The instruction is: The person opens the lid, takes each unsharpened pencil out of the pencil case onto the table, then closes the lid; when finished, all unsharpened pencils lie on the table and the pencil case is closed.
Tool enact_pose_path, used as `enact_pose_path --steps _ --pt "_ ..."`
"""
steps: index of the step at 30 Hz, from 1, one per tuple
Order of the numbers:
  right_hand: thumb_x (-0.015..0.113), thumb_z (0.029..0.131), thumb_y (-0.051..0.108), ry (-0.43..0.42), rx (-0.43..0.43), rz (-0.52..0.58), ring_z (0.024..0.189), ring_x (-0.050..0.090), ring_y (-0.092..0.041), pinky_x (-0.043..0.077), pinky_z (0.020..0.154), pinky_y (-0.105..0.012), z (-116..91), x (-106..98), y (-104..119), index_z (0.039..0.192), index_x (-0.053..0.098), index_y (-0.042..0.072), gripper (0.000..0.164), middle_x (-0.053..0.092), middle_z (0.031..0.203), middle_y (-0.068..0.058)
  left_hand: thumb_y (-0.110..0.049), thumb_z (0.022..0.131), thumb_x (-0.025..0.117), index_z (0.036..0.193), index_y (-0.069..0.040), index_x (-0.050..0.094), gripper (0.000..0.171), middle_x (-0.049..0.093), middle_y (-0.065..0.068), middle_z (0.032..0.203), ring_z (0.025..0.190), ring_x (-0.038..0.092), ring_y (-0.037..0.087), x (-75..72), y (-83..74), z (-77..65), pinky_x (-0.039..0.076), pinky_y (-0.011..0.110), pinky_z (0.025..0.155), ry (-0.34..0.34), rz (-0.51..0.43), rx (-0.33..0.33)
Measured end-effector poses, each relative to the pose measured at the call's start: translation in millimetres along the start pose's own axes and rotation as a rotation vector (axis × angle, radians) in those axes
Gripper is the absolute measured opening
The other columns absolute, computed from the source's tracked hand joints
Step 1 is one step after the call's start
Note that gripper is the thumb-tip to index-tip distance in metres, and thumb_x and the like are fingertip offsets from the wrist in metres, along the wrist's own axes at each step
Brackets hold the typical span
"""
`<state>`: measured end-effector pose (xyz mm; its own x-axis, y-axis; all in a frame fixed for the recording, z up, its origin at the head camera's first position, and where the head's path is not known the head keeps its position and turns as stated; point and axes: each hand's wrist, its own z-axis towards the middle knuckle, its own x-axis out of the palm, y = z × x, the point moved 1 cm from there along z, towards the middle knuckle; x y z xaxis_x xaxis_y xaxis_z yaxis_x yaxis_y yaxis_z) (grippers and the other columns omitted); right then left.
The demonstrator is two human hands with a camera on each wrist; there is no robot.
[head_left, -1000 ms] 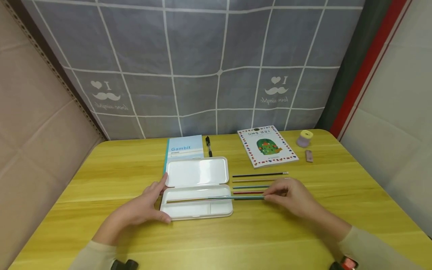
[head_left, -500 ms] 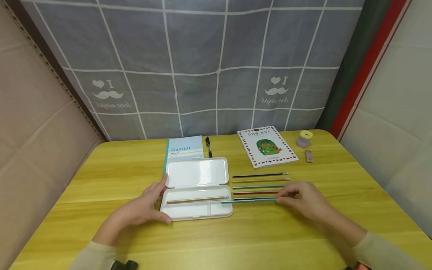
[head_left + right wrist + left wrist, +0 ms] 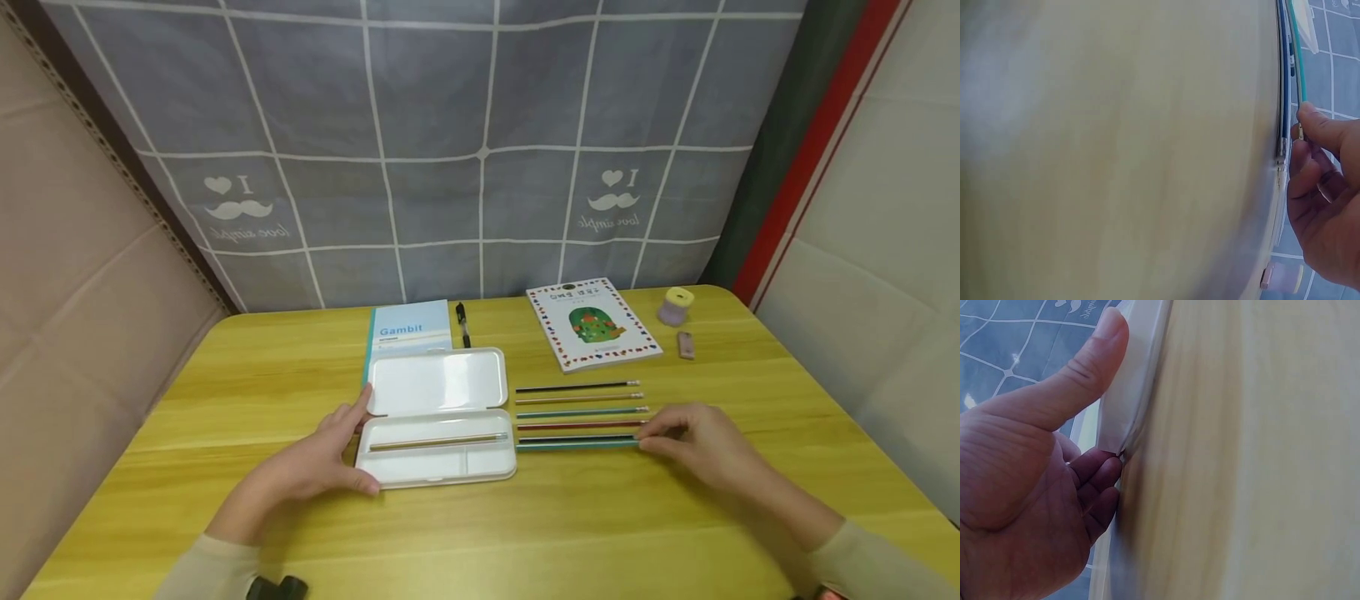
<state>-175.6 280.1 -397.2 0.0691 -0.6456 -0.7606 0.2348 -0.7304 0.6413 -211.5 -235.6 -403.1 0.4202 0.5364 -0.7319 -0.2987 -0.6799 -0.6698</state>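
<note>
A white pencil case [image 3: 435, 476] lies open on the table with a gold-coloured pencil [image 3: 438, 442] inside its tray. At its left end, my left hand [image 3: 322, 454] holds it, thumb at the front corner and fingers at the side. The left wrist view shows the curled fingers touching the corner of the case [image 3: 1125, 394]. To the right, my right hand [image 3: 701, 442] pinches a teal pencil [image 3: 577, 445] by its right end, low over the table. It is parallel to a dark pencil [image 3: 577, 438] just behind it. The right wrist view shows thumb and fingertip on the teal pencil [image 3: 1298, 56].
Behind the dark pencil lie a red pencil [image 3: 577, 426], a green pencil [image 3: 577, 412] and others in a row. A blue notebook [image 3: 412, 321] sits partly behind the lid, with a black pen [image 3: 462, 323] beside it. A picture book [image 3: 596, 325], a yellow-and-purple container [image 3: 676, 307] and an eraser [image 3: 686, 345] are farther back.
My right hand has moved right with the teal pencil, from over the case tray to the front of the pencil row. The left hand has stayed on the case.
</note>
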Motion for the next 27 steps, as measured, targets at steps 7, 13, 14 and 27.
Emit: enact_pose_path --steps 7,13,14,27 --pt "0.084 0.088 0.016 0.003 0.01 -0.048 0.082 0.062 -0.001 0.053 0.073 -0.023 0.8 -0.9 -2.7 0.091 0.083 0.02 0.005 0.075 0.092 0.008 -0.045 0.077 0.09 0.166 -0.003 -0.008 0.139 0.045 0.014 0.141 0.14 0.032 0.043 -0.3 0.3 -0.2 0.026 0.068 0.115 0.002 0.001 0.008" --pt "0.085 0.087 0.016 -0.013 -0.078 -0.103 0.083 0.063 0.0 0.055 0.074 -0.025 1.7 0.2 -3.6 0.088 0.083 0.023 0.008 0.074 0.089 0.014 -0.043 0.078 0.09 0.166 -0.003 -0.008 0.137 0.045 0.014 0.14 0.139 0.033 0.042 -0.3 -1.4 -0.1 0.026 0.068 0.115 0.012 -0.003 0.01" --pt "0.085 0.086 0.016 -0.014 -0.098 -0.114 0.083 0.063 0.001 0.055 0.074 -0.025 2.0 0.3 -3.8 0.088 0.083 0.024 0.008 0.073 0.089 0.015 -0.043 0.078 0.09 0.166 -0.004 -0.008 0.137 0.045 0.014 0.14 0.139 0.033 0.042 -0.3 -1.7 -0.1 0.026 0.067 0.116 0.012 -0.003 0.007" --pt "0.085 0.087 0.016 0.009 -0.198 -0.209 0.084 0.064 0.002 0.056 0.074 -0.028 3.7 -1.9 -5.4 0.087 0.082 0.03 0.015 0.07 0.089 0.021 -0.045 0.078 0.09 0.166 -0.003 -0.009 0.138 0.045 0.013 0.139 0.139 0.033 0.042 -1.2 -1.3 -0.2 0.026 0.067 0.115 0.015 0.01 0.009"
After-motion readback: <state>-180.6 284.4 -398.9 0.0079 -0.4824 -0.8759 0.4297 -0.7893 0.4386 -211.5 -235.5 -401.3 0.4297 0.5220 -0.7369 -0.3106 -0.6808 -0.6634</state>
